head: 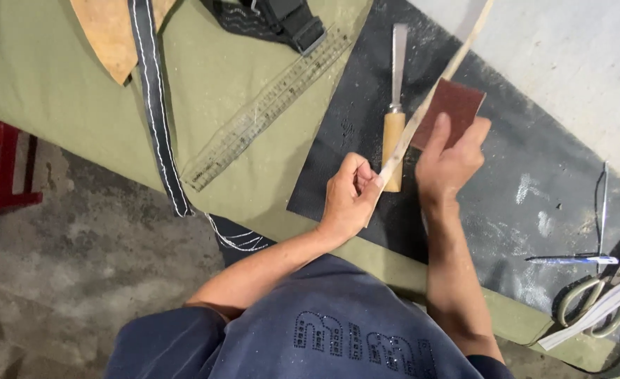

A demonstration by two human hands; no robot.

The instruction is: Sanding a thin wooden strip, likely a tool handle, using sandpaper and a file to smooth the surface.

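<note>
Over the dark cutting mat (366, 126), just right of the wooden-handled chisel (395, 105), I'd keep the pale strip (422, 112) taut where my left hand (351, 193) pinches it, while my right hand (449, 158) presses the reddish-brown sandpaper (457, 102) flat against it.

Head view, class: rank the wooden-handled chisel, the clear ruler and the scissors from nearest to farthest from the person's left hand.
From the left hand:
1. Wooden-handled chisel, just right of the fingers, on the black mat.
2. Clear ruler, up and left, on the green cloth.
3. Scissors, far right, at the table edge.
</note>
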